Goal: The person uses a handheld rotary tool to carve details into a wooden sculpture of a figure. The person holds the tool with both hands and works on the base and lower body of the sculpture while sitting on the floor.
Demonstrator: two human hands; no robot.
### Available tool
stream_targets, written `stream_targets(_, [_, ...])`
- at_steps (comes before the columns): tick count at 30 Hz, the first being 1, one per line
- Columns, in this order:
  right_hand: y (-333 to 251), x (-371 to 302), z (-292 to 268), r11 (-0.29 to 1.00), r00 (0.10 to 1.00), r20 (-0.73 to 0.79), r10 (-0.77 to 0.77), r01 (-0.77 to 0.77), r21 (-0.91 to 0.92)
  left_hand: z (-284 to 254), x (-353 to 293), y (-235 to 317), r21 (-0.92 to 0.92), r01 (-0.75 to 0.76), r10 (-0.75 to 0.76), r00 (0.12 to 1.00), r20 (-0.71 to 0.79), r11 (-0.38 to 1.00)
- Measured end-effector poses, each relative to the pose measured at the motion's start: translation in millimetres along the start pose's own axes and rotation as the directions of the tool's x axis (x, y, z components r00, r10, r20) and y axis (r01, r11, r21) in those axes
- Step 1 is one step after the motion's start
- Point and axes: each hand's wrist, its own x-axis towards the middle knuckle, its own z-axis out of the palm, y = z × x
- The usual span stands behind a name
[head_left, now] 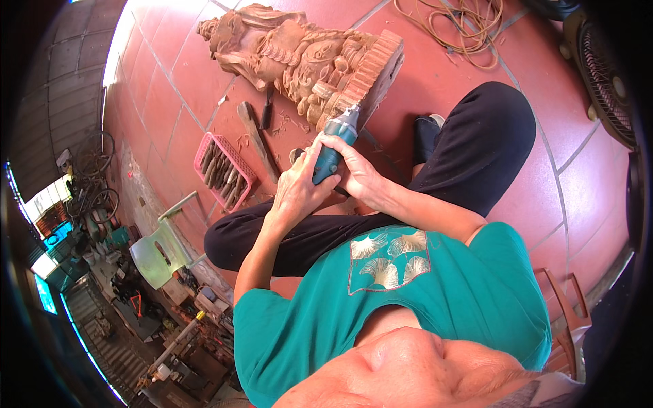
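Both my hands are closed round a teal electric power tool (332, 145) with a silver tapered nose, shaped like a die grinder. My left hand (297, 187) wraps it from the left side, and my right hand (361, 178) grips it from the right. The tool's tip is at the base of a carved wooden statue (313, 58) lying on its side; whether it touches the wood I cannot tell. Left of the statue lie a dark-handled tool (267, 111) and a long wooden piece (258, 139). A pink basket (201, 155) beside them holds several wooden-handled tools (223, 171).
Wood chips lie on the red tiled floor (578, 197) round the statue. A coiled cord (469, 30) rests at the top, and a fan (607, 78) stands at the far right. On the left are a pale green chair (160, 256), bicycles (102, 153) and cluttered workshop items.
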Motion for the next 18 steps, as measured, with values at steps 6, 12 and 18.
stream_targets(6, [1.4,-4.9,2.1,0.999,1.000,-0.012,0.014,-0.013,0.029,0.3,0.8,-2.3,-0.011,-0.029,0.029,1.000,0.010,1.000])
stream_targets(12, [3.7,-6.0,3.5,1.000,1.000,-0.008,-0.012,0.012,0.002,-2.5,-0.3,-3.1,-0.006,0.005,-0.005,0.999,0.042,1.000])
stream_targets(18, [0.5,-4.4,5.2,1.000,1.000,0.000,-0.004,0.004,-0.004,-1.4,-0.2,-4.8,-0.031,-0.005,0.005,1.000,0.000,0.999])
